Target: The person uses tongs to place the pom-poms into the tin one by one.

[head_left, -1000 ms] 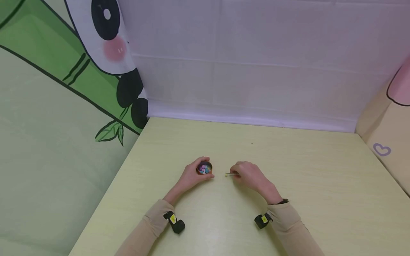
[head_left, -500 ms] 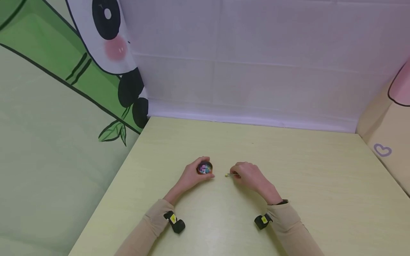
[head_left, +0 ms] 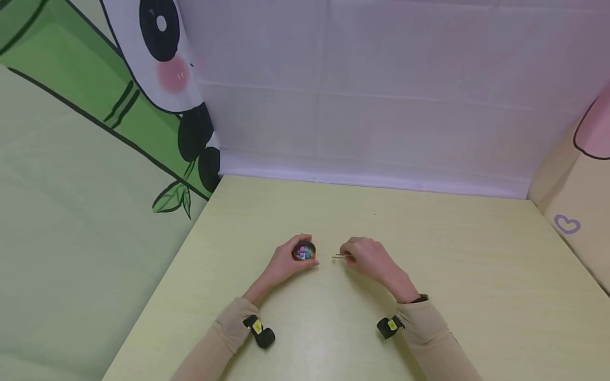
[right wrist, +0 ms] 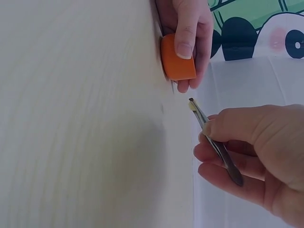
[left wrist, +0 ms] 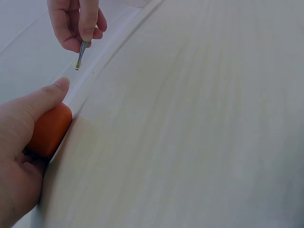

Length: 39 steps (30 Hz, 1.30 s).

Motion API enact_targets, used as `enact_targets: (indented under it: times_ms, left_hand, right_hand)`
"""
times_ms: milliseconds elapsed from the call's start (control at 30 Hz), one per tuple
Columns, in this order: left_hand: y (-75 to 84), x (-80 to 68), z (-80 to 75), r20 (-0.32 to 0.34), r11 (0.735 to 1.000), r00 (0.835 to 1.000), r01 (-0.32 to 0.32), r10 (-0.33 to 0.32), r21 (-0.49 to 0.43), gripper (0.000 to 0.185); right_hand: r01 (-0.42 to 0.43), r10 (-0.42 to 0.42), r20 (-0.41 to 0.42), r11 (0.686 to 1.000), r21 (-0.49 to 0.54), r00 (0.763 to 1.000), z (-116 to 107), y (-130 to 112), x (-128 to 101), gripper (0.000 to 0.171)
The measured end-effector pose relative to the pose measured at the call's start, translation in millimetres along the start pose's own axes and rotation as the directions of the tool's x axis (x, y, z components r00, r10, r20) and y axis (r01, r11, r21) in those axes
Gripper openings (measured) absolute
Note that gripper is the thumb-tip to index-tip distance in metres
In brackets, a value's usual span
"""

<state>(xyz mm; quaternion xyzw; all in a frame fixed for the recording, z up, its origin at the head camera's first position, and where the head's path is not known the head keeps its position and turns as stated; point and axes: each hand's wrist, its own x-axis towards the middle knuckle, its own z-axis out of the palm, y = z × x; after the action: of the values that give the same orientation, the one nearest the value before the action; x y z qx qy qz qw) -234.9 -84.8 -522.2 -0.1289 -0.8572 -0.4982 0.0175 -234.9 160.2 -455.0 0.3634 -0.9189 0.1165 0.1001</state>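
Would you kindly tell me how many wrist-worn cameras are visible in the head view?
2. One camera sits on the left wrist, below the hand holding the orange cup; the other on the right wrist, below the hand holding the tweezers. None seems hidden.

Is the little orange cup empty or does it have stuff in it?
Not empty. The head view shows the orange cup, gripped by the left hand, holding small pink, purple and blue pieces.

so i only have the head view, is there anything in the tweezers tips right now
Observer: Yes, the right wrist view shows a small pale yellow bit pinched at the tips of the tweezers.
Operator: what colour is the little cup outside
Observer: Orange; the left hand holds the cup by its wall.
Operator: are the tips touching the cup
Observer: No, the left wrist view shows them apart from it, above the table.
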Motion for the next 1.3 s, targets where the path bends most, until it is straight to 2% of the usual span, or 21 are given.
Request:
enact_targets:
  times_ms: [667,1300]
  left_hand:
    - [-2.3,2.3,1.4,-0.007,1.000,1.000,0.006,-0.006,0.008,0.066]
    - [-3.1,1.7,0.9,-0.006,1.000,1.000,0.014,-0.014,-0.001,0.067]
  right_hand:
    - [0.023,-0.023,-0.006,1.000,0.001,1.000,-12.5,-4.4,15.5,0.010]
    - [0.092,-0.092,-0.026,0.996,-0.007,0.995,-17.3,-14.6,29.9,0.010]
